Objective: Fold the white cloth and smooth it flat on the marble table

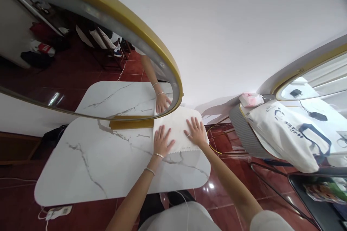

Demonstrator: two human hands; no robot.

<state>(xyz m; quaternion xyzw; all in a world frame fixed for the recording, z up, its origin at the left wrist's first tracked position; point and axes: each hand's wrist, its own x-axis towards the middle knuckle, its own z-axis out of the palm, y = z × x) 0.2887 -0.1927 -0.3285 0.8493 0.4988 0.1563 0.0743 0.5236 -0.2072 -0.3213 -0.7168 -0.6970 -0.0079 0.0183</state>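
A white cloth (177,126) with a scalloped edge lies spread on the right end of a white marble-patterned table (108,166). Flat on the cloth's left part rests my left hand (162,141), fingers spread, with two bracelets at the wrist. My right hand (196,132), wearing a ring, presses on the cloth's right side with its fingers apart. Neither hand grips anything. Behind the cloth stands the gold frame of a large round mirror (177,79), which reflects one hand and the tabletop.
To the right, a second table bears a white tote bag (284,133), a pink-and-white package (251,99) and a black adapter (318,116). Another gold-framed mirror (311,57) leans there. A white power strip (59,212) lies on the red tiled floor. A black tray (300,187) holds packets.
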